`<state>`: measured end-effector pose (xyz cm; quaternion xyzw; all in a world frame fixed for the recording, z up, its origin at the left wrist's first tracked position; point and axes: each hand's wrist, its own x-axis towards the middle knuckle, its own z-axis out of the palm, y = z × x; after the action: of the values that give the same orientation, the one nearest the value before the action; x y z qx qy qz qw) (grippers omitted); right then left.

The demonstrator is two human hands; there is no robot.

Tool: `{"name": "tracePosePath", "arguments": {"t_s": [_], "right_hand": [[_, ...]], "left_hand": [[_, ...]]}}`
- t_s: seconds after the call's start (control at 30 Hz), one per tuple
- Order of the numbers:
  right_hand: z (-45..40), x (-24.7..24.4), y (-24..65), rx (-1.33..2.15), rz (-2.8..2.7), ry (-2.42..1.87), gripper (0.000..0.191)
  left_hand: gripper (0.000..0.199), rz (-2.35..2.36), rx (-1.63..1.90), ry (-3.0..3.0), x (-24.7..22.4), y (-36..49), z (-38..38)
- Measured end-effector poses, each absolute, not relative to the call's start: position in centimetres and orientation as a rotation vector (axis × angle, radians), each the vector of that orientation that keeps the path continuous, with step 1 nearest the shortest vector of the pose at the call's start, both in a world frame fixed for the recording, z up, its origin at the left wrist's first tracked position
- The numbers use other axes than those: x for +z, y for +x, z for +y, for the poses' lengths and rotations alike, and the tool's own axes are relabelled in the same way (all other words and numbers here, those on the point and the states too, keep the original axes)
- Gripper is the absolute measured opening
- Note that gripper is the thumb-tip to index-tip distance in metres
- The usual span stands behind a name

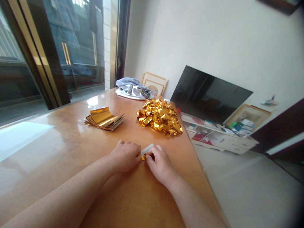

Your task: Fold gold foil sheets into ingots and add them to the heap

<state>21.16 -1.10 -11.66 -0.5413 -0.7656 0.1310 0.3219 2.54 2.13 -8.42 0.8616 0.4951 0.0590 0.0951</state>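
Near the middle of the wooden table (114,196), my left hand (127,155) and my right hand (159,161) are close together, both with bent fingers. Between them they hold a small piece of gold foil paper (143,156) with a pale strip along its far side. My left fingers close on its left end, my right thumb and fingers pinch its right part. Beyond my right hand lies a heap of folded gold foil pieces (161,117). A stack of flat gold foil sheets (104,118) sits beyond my left hand, its top sheets curled.
Folded clothing (133,88) and a framed picture (154,83) are at the table's far end. A pale sheet (22,137) lies at the far left. Right of the table's edge stand a white cabinet (222,139) and a large dark television (209,95).
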Motion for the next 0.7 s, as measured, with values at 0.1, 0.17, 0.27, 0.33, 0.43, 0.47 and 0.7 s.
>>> {"name": "tracePosePath", "arguments": {"t_s": [0.1,0.17,0.27,0.33,0.43,0.47,0.7], "right_hand": [[-1.10,-11.69,21.14,0.339,-1.994,-1.437,0.014],[-1.08,-11.75,21.15,0.334,-1.982,-1.437,0.013],[-1.04,-11.84,21.26,0.340,-1.993,-1.422,0.013],[-1.03,-11.89,21.37,0.351,-2.018,-1.413,0.013],[-1.07,-11.93,21.51,0.361,-2.040,-1.398,0.016],[-1.10,-11.92,21.53,0.362,-2.040,-1.394,0.016],[-1.38,-11.53,21.43,0.352,-2.075,-1.428,0.017]], "left_hand": [[0.021,1.461,0.180,2.552,-8.33,2.53,2.07],[0.022,1.449,0.187,2.549,-8.26,2.49,2.06],[0.020,1.443,0.202,2.538,-8.21,2.43,2.10],[0.018,1.438,0.219,2.526,-8.19,2.39,2.16],[0.015,1.405,0.258,2.512,-8.12,2.37,2.23],[0.016,1.388,0.269,2.508,-8.09,2.37,2.25],[0.025,1.309,0.297,2.481,-8.06,2.39,2.40]]}}
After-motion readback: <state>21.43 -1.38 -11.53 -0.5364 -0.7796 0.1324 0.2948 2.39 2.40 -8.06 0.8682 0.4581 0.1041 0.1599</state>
